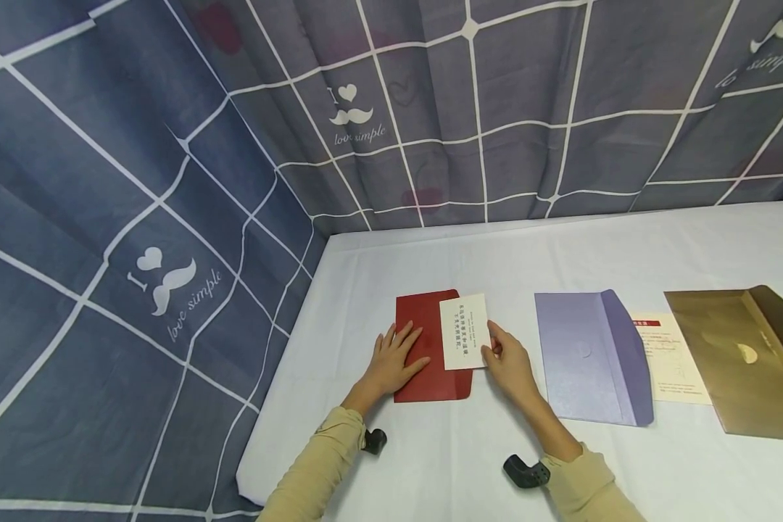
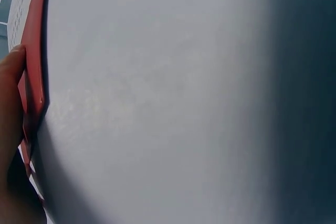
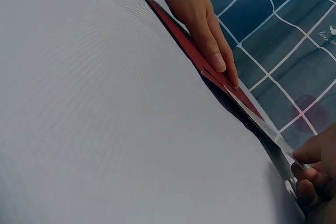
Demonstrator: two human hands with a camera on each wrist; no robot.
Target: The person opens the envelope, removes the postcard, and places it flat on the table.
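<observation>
A red envelope (image 1: 424, 384) lies on the white table with its flap side to the right. My left hand (image 1: 394, 360) rests on its left part with the fingers spread, and the thumb lies on the red paper in the left wrist view. A cream card (image 1: 460, 341) with printed characters overlaps the envelope's right side. Between thumb and fingers my right hand (image 1: 510, 362) pinches the card's right edge, near the lower corner. The right wrist view shows the card (image 3: 270, 132) slanting from the red envelope (image 3: 189, 45) up to the pinching fingers.
To the right lie a lilac envelope (image 1: 570, 355) with its flap open, a cream printed sheet (image 1: 675, 362) and a gold envelope (image 1: 731, 362). A bit of red shows at the far right edge. Grid-patterned curtains (image 1: 417, 130) stand behind and left of the table (image 1: 444, 464).
</observation>
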